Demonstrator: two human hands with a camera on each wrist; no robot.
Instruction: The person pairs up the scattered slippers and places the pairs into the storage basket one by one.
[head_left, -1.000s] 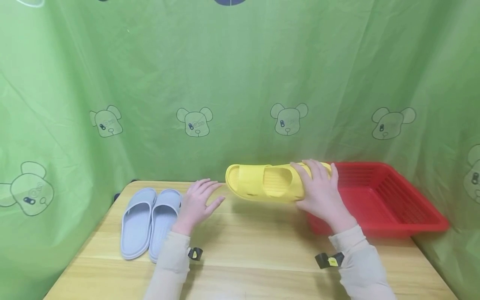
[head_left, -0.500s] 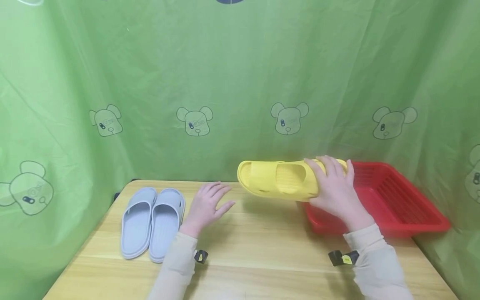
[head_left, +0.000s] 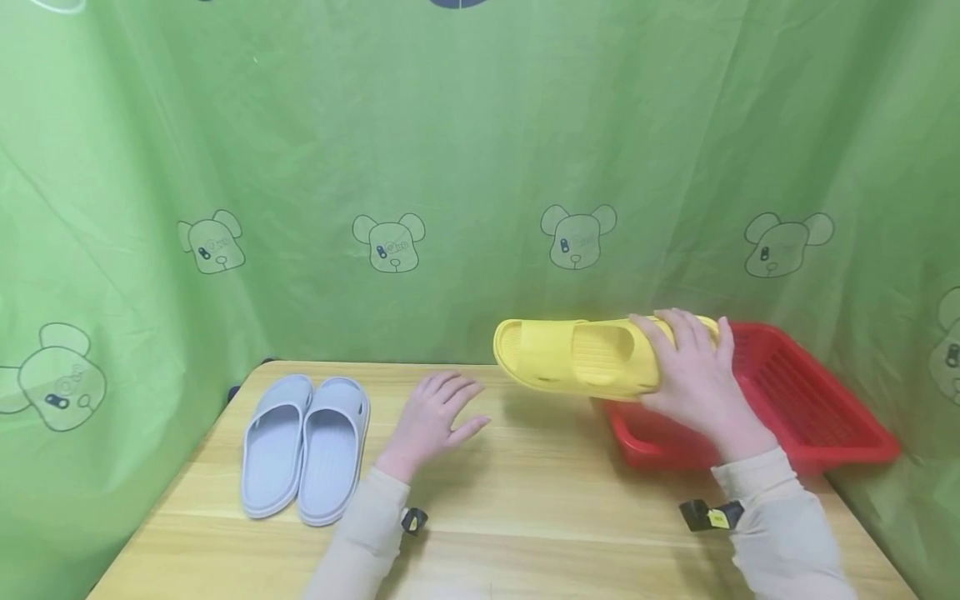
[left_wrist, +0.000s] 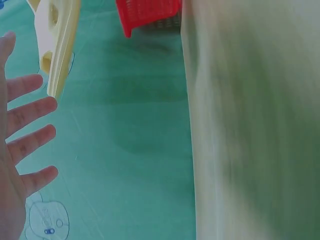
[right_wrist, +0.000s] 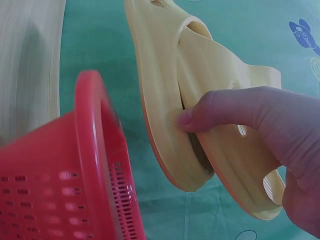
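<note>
A pair of yellow slippers is held in the air by my right hand, overlapping the left part of a red basket in the head view. In the right wrist view the thumb presses across both slippers, which lie against each other; the other fingers are out of sight there. My left hand hovers over the table, apart from the slippers, holding nothing. Its fingers are spread in the left wrist view. Two grey-blue slippers stand side by side on the table's left.
The wooden table ends at its back edge against a green curtain printed with bear heads. The red basket's rim rises near the slippers in the right wrist view.
My right hand has carried the yellow slippers to the right, toward the basket. The left hand has also moved right, away from the grey-blue slippers, with its fingers still spread.
</note>
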